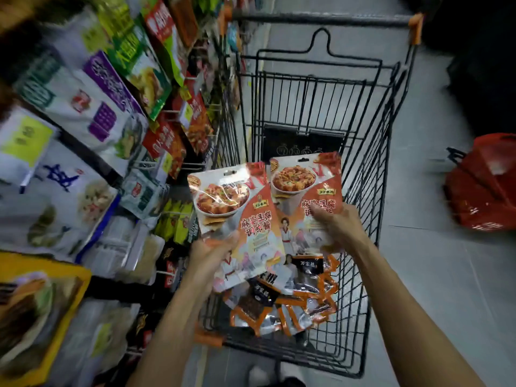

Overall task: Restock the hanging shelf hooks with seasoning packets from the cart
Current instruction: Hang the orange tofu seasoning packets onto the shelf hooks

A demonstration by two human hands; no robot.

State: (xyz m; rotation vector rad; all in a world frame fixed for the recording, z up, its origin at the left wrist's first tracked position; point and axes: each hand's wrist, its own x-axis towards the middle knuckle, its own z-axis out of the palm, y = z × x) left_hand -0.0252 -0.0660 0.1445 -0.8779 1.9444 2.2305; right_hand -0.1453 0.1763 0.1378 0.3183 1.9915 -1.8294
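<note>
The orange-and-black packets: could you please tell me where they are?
In the head view, the orange-and-black packets lie heaped in the near end of the cart, below the left hand and right hand, each gripping a red packet.

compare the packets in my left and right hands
The left-hand packet sits lower and nearer the shelf; the right-hand packet sits higher, over the cart. The left hand grips its packet's lower left, title clear; the right hand covers part of its title. Both share one design and a hang hole.
</note>
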